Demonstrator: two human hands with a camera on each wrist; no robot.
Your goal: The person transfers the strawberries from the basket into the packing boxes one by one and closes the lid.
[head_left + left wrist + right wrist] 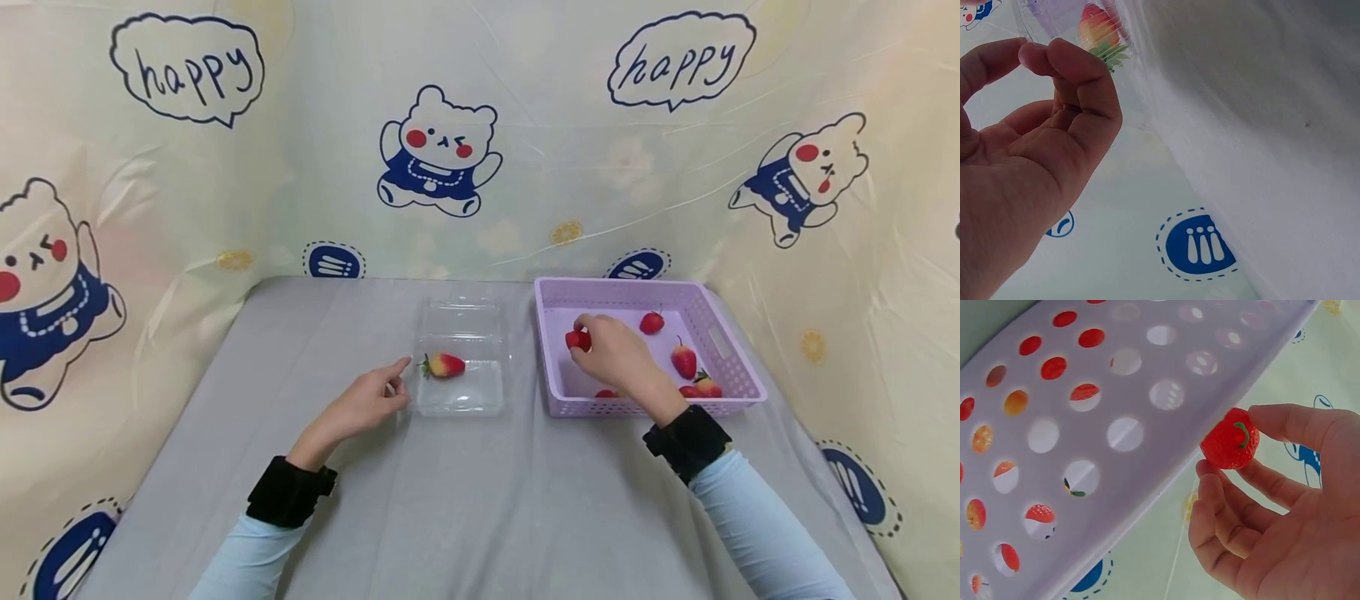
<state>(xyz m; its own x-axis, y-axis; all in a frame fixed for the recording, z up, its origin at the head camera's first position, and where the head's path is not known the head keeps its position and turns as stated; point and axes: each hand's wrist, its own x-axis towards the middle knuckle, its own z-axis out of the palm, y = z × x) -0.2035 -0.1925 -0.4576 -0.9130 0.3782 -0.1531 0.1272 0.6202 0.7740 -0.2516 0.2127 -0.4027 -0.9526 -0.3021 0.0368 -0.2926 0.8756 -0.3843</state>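
Observation:
My right hand [618,354] pinches a small red strawberry [1230,439] between thumb and fingertips. It is over the left part of the purple basket [558,407], and a green stem shows on the berry in the right wrist view. My left hand [367,404] is at the left edge of a clear plastic box [480,400], fingertips right by its side, the thumb apart from the forefinger in the head view. One red-and-yellow strawberry [447,365] with green leaves lies on its side in the box. The box's hinged lid [461,317] lies folded back.
Several more strawberries are in the basket, among them a red strawberry [652,322] near the back and another red strawberry [684,361] nearer the right side. The basket has raised perforated walls. A grey cloth [480,500] covers the table, with a patterned curtain [555,183] behind.

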